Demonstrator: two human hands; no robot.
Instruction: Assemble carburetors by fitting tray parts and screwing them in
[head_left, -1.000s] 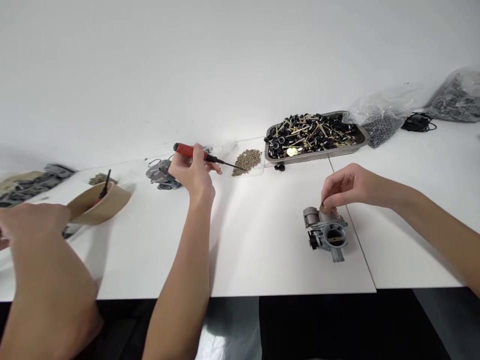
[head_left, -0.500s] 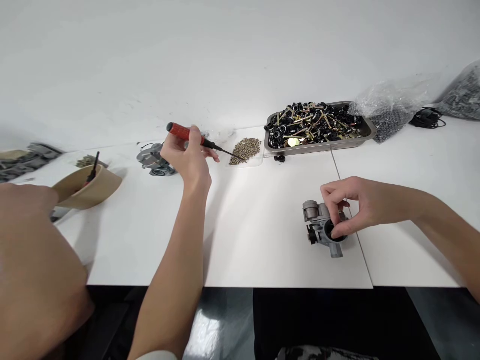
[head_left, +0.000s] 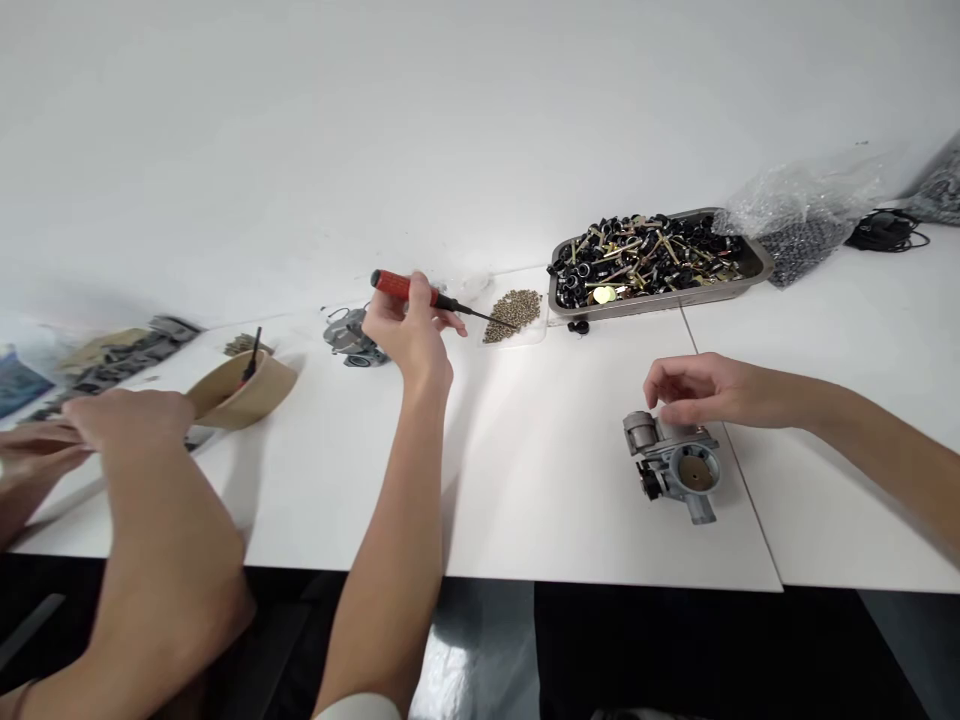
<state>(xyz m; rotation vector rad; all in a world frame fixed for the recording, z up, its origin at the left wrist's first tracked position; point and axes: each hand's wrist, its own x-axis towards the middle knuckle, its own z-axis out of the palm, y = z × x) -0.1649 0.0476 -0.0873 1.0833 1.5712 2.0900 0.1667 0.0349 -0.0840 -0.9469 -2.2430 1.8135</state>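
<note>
A screwdriver with a red handle [head_left: 393,284] is held in my left hand [head_left: 414,325], its dark tip over a pile of small brass screws [head_left: 511,315] on a clear tray. At the right, a grey metal carburetor [head_left: 679,468] sits on the white table, its round bore facing up with a brass-coloured plate inside. My right hand [head_left: 694,390] is at the carburetor's far side, fingers curled above the upper housing. Whether its fingertips grip anything there is hidden.
A metal tray [head_left: 660,302] of black and brass parts stands behind, beside a plastic bag [head_left: 806,235] and black cable [head_left: 885,230]. Leftward are another carburetor [head_left: 352,337], a tan bowl [head_left: 251,400] with a screwdriver, and another person's arms [head_left: 161,520].
My right hand has come out of the carburetor's bore and moved to its far side, uncovering the plate. The view has shifted left, showing more of the other person's hands.
</note>
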